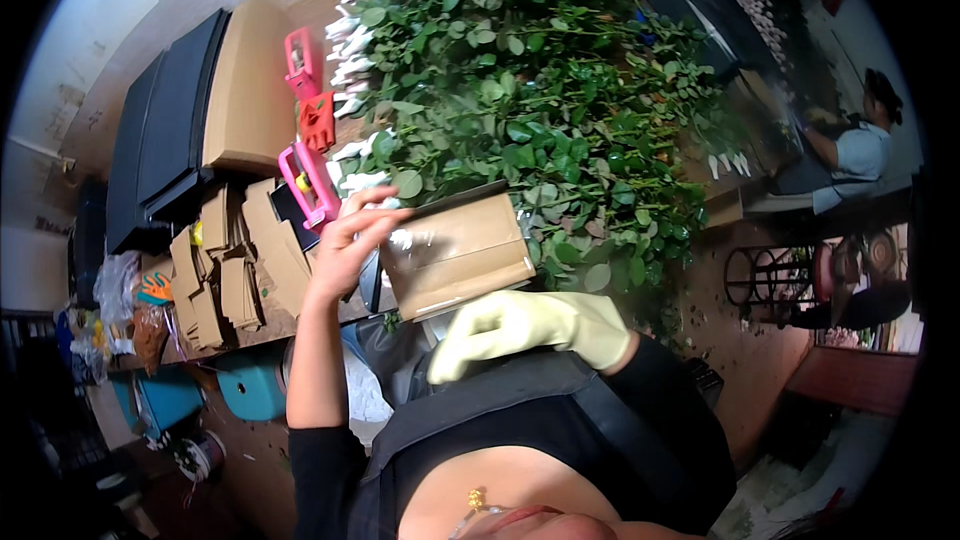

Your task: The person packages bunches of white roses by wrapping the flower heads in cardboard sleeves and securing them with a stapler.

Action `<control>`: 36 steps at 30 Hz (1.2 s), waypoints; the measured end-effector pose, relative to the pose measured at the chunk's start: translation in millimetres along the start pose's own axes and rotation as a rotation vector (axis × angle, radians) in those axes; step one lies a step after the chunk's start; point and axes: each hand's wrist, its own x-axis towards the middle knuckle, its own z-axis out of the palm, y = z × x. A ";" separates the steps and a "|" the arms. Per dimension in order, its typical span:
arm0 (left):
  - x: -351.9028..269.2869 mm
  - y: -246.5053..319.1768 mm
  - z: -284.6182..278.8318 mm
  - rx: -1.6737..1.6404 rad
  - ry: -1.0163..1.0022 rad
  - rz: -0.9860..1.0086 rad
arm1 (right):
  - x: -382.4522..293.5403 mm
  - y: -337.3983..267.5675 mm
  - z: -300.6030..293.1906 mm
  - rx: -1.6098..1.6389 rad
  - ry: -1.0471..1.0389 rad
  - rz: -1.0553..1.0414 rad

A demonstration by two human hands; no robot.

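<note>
A brown cardboard piece with a dark far edge and shiny clear film [461, 251] lies before me at the table's front edge. My left hand [352, 244] is bare and at its far left corner, fingers apart and overlapping that corner; whether they touch it is unclear. My right hand [517, 330] wears a pale yellow rubber glove. Its fingers are curled close to the cardboard's near edge, and their inner side is hidden. Beyond lie many leafy green stems [517, 112], with white-wrapped heads [352, 64] at their left ends.
Left of the stems are a pink tape dispenser [311, 187], another pink dispenser [302, 64] and a red glove [316, 122]. Folded cardboard pieces [236, 277] and black boxes [176, 127] stand further left. Teal bins [251, 386] sit below. A person [862, 154] sits at right.
</note>
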 end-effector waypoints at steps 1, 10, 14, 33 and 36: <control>23.5 17.4 25.1 0.275 -0.036 0.114 | -28.1 5.9 -3.5 0.168 0.074 -0.093; 135.4 -33.2 180.2 1.639 0.127 0.305 | -95.9 49.5 -11.5 0.361 1.020 0.022; 124.4 -21.7 152.8 0.888 0.151 0.453 | -97.4 98.7 -2.7 0.383 0.992 0.261; -88.9 -80.4 41.6 0.099 0.737 0.077 | -56.1 -24.8 -23.1 -1.099 1.191 -0.065; -94.3 -73.4 49.4 0.034 0.718 0.053 | -36.4 17.5 -106.3 -1.402 1.042 0.172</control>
